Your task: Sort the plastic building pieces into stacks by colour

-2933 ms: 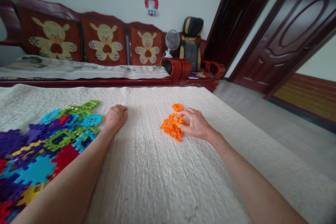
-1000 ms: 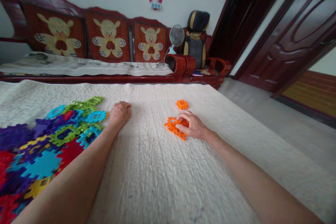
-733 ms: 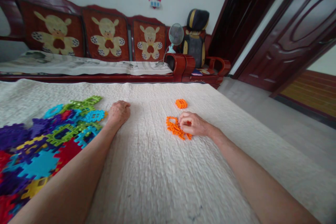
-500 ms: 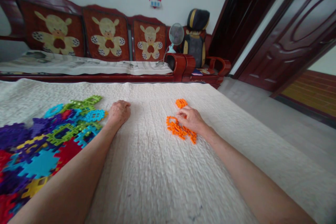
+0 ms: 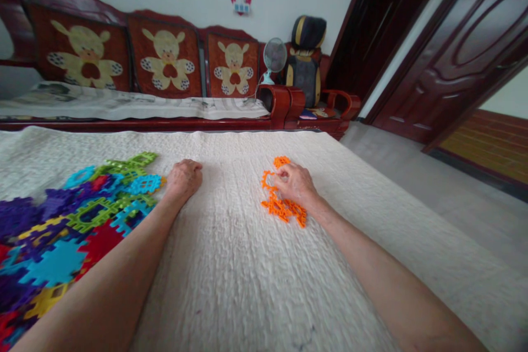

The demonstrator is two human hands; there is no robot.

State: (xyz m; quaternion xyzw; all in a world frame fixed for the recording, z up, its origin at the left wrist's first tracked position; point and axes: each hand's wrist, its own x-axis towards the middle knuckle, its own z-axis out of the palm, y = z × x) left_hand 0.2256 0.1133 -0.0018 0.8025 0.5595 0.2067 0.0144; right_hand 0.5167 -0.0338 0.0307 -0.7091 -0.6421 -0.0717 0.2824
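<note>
My right hand (image 5: 296,181) pinches the edge of an orange openwork building piece with toothed edges (image 5: 266,179) between thumb and fingers. Close below it, several more orange toothed pieces (image 5: 278,207) lie in a loose cluster on the cloth. One orange piece (image 5: 281,161) sits just beyond that hand. To the left, my left hand (image 5: 183,178) rests on the cloth as a loose fist, its palm side hidden and nothing showing out of it. Beside its wrist, a blue toothed piece (image 5: 145,183) lies at the rim of a mixed heap.
A heap of purple, red, green, blue and yellow toothed pieces (image 5: 58,258) covers the left side, partly behind my left forearm. Beneath everything is a cream quilted cloth (image 5: 231,264). Beyond stand a wooden sofa (image 5: 284,107), a small fan (image 5: 274,55) and a dark red door (image 5: 445,55).
The orange piece in my right hand has shifted slightly away from me, apart from the cluster below it. My left hand has stayed in place; the view has turned a little.
</note>
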